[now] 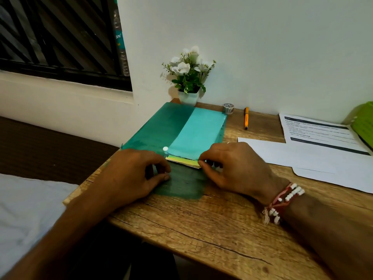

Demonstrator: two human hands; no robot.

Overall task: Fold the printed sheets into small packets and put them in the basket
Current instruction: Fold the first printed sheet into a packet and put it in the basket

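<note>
The green basket [364,120] is cut off by the right edge; only one corner shows. The print on the printed sheet [316,128] is too small to read. The stack of sheets [184,160] is mostly hidden inside the teal folder [181,126]. The curled fingers of the left hand [133,170] hide whether they grip the flap.

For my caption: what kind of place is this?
Probably a study corner in a bedroom: a wooden desk, potted flowers and a pen on it, what looks like a bed beside it.
</note>
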